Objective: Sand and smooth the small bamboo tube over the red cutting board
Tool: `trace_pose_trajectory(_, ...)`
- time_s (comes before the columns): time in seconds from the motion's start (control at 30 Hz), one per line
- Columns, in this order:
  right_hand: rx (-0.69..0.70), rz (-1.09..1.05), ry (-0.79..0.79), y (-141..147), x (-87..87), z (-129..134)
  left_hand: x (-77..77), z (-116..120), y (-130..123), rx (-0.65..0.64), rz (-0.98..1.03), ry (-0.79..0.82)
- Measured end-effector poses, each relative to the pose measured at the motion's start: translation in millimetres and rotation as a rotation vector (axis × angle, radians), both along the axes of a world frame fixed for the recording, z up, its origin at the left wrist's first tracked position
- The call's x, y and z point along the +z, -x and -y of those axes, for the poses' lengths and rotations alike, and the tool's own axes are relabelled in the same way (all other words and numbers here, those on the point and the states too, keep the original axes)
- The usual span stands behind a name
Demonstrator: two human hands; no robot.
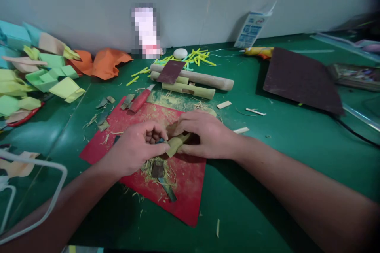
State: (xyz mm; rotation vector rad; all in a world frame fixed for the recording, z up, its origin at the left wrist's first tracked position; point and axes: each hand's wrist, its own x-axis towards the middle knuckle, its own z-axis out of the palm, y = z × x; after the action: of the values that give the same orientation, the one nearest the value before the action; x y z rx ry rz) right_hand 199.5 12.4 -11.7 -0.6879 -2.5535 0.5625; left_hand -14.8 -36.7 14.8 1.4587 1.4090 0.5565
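Note:
My right hand (209,134) is wrapped round a short yellow-green bamboo tube (176,145) just above a red sheet (190,193). My left hand (137,147) is pinched at the tube's near-left end, its thumb against the bamboo. A small dark bluish scrap, apparently sandpaper (161,140), shows between the left fingertips. Part of the tube is hidden under my right fingers. Below my hands, fine shavings and dark strips (168,189) lie on the sheet. A red-handled knife (140,101) rests at its upper edge.
Several bamboo tubes (208,78) lie behind the sheet, a small brown sandpaper piece (171,71) on top. A large dark brown sheet (299,81) stands at right. Folded coloured papers (44,71) crowd the left. A white wire frame (56,193) crosses the lower left. A carton (253,29) leans at the wall.

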Motion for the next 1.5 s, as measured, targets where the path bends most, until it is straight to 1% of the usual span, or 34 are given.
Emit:
trace_pose_trajectory(0.07, 0.009, -0.01, 0.001, 0.1, 0.0, -0.1, -1.0, -1.2, 1.5, 0.007, 0.004, 0.018)
trace_pose_trajectory(0.23, 0.01, -0.023, 0.004, 0.4, -0.2, -0.2, -1.0, -4.7, -1.9, 0.027, 0.007, -0.022)
trace_pose_trajectory(0.37, 0.008, -0.009, 0.014, 0.3, -0.1, -0.4, 0.4, -1.3, -0.7, -0.01, -0.027, 0.001)
trace_pose_trajectory(0.43, 0.017, -0.016, 0.011, 0.5, 0.0, -0.7, 0.9, -0.6, -1.3, -0.005, -0.035, -0.004)
trace_pose_trajectory(0.57, 0.009, 0.002, 0.022, 1.2, 1.3, -1.2, 2.9, -3.4, -5.1, 0.016, 0.016, -0.028)
trace_pose_trajectory(0.7, 0.005, 0.014, 0.022, 1.3, 2.6, -0.5, 4.8, -4.1, -3.9, 0.001, -0.004, 0.024)
trace_pose_trajectory(0.8, 0.005, -0.001, 0.005, 1.1, 2.4, -0.2, 3.2, -5.4, -3.1, 0.013, 0.001, 0.014)
trace_pose_trajectory(0.93, 0.004, -0.017, 0.006, 1.3, 2.2, -0.7, 0.4, -6.6, -1.9, -0.023, 0.036, 0.02)
trace_pose_trajectory(1.03, 0.018, -0.029, 0.015, 1.5, 2.2, -0.9, 0.3, -6.2, -1.1, -0.036, 0.02, 0.045)
trace_pose_trajectory(1.2, -0.001, -0.009, -0.006, 1.0, 0.8, -0.5, -0.9, -9.4, -4.5, -0.021, 0.048, -0.006)
trace_pose_trajectory(1.3, -0.004, -0.009, 0.014, 0.7, 1.3, -0.4, 1.0, -7.5, -2.6, -0.031, 0.042, 0.027)
trace_pose_trajectory(1.4, 0.008, -0.013, 0.02, 1.5, 2.7, -0.4, 3.7, -3.8, 0.2, -0.008, 0.017, 0.046)
trace_pose_trajectory(1.5, -0.008, -0.03, 0.015, 2.5, 3.7, -0.3, 3.2, -2.9, -0.5, 0.031, 0.017, -0.011)
